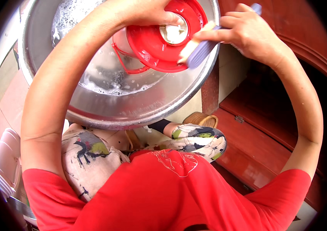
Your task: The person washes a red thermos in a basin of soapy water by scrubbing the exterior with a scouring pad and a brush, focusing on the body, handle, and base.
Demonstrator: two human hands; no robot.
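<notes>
My left hand (pixel 152 13) grips a red-lidded plastic container, its thumb on the pale round fitting (pixel 174 33) at the lid's centre; the fingers run off the top edge or are hidden. The red lid (pixel 149 53) is wet with suds, and a thin red carrying handle (pixel 120 59) hangs at its side. In my right hand (pixel 242 30) is a purple scrub brush (pixel 202 55) with pale bristles, slightly blurred, at the lid's right rim. Below the container, a large metal basin (pixel 140 106) holds cloudy, sudsy water. A dark scourer-like clump (pixel 118 79) shows in the water.
Red wooden furniture (pixel 247 138) stands close on the right, with a dark open space inside. A small woven basket (pixel 201 119) sits by my knee, under the basin's rim. Pale plastic containers (pixel 6 156) lie at far left, above a metal rim (pixel 22 206).
</notes>
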